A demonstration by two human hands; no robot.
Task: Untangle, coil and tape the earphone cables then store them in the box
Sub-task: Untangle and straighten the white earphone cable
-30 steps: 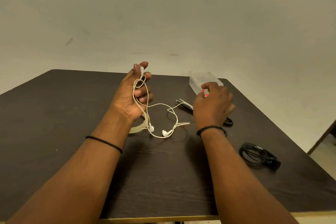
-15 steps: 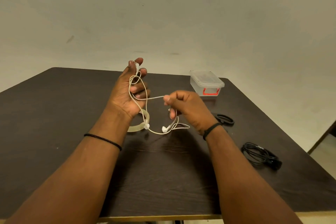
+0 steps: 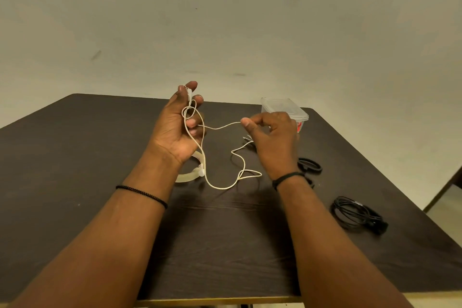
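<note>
- While the left hand (image 3: 178, 125) stands up above the middle of the table (image 3: 75, 157), its fingers curl around the white earphone cable (image 3: 220, 185), and the thumb and first finger pinch a small white part of it at the top. I think it works like a post to wind the cable around.
- One loop already sits on those fingers.
- With thumb and first finger pressed together, the right hand (image 3: 272, 142) pinches the same cable just beside the left hand. The bit of cable between the two hands sags a little.
- More of the cable hangs down from the left hand and lies in loose bends on the table between the two wrists. One white earbud (image 3: 201, 172) rests there.
- A roll of clear tape (image 3: 186, 177) lies flat under the left wrist, touching that earbud. It is close by, likely for taping the coil.
- A clear plastic box (image 3: 283, 107) with a red clip sits at the far right corner, partly behind the right hand. Its lid looks on.
- A small black coil (image 3: 309, 165) lies just right of the right wrist.
- A bigger black cable bundle (image 3: 357, 215) lies near the right edge. Both look wound up already, but not in the box yet.
- So I think the white cable is partway through the coiling step.
</note>
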